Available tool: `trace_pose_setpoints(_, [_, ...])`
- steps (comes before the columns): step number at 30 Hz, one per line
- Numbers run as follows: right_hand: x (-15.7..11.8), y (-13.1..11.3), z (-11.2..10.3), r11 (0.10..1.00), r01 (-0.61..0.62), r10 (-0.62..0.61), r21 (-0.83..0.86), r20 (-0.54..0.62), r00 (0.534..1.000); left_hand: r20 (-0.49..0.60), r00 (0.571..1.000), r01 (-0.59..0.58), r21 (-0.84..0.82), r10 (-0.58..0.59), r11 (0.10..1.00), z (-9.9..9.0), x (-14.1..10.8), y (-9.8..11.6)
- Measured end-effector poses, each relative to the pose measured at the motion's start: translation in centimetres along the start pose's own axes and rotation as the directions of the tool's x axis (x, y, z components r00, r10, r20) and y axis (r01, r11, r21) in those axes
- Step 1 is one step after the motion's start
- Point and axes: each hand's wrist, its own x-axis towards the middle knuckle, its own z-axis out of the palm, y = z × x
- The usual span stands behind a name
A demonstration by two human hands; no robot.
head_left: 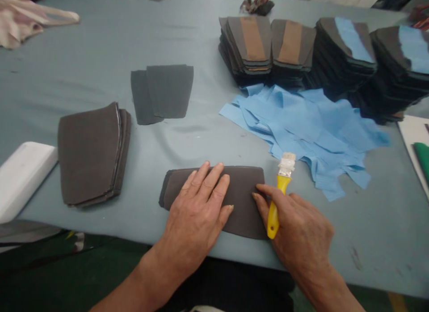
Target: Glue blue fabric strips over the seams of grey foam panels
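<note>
My left hand point(201, 209) lies flat, fingers stretched out, on a dark brown fabric panel point(246, 196) near the table's front edge. A darker layer peeks out at the panel's left end. In my right hand point(298, 227) is a paintbrush point(283, 184) with a yellow handle and whitish bristles pointing away from me. The thumb and index fingertip of that hand touch the panel's right edge. To the left stands a stack of similar brown panels point(89, 153). Two dark grey pieces point(170, 92) overlap behind the panel.
Light blue fabric strips point(301, 120) lie heaped at the right. Behind them stand stacks of dark panels, some topped with brown strips point(254, 37), others with blue strips point(355, 39). A white box-like object point(27, 178) sits at the left edge, below a pale cloth point(23, 19).
</note>
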Motion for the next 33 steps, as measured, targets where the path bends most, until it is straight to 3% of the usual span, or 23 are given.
trace_pose_setpoints(6, [0.0,0.0,-0.1,1.0,0.006,-0.006,0.013,0.037,0.999,0.02,0.999,0.037,0.107,-0.04,0.994,1.7,-0.2,-0.1])
trace_pose_setpoints(12, [0.2,0.2,-0.7,0.999,0.018,-0.02,0.029,0.051,0.998,-0.002,0.998,0.057,0.101,-0.057,0.993,1.9,-0.1,0.1])
trace_pose_setpoints(15, [0.5,-0.2,-1.8,0.998,0.014,-0.014,0.053,0.003,1.0,-0.015,0.998,0.057,0.093,-0.055,0.994,1.9,0.0,0.1])
trace_pose_setpoints(20, [1.4,-2.8,-2.0,0.953,0.061,-0.031,0.295,-0.105,0.994,-0.039,0.998,0.054,0.105,-0.05,0.993,2.1,0.0,0.1])
trace_pose_setpoints(23, [1.4,-4.0,-0.4,0.904,0.027,-0.019,0.426,-0.023,1.0,-0.041,0.998,0.06,0.108,-0.055,0.992,2.1,0.0,0.1])
trace_pose_setpoints(27, [1.3,-4.0,1.5,0.902,0.005,-0.04,0.431,0.072,0.997,-0.033,0.996,0.089,0.079,-0.087,0.993,2.3,-0.1,0.2])
trace_pose_setpoints(33, [1.6,-3.3,1.8,0.843,0.061,-0.162,0.535,0.145,0.976,-0.015,0.997,0.08,0.112,-0.079,0.991,2.5,-0.1,0.3])
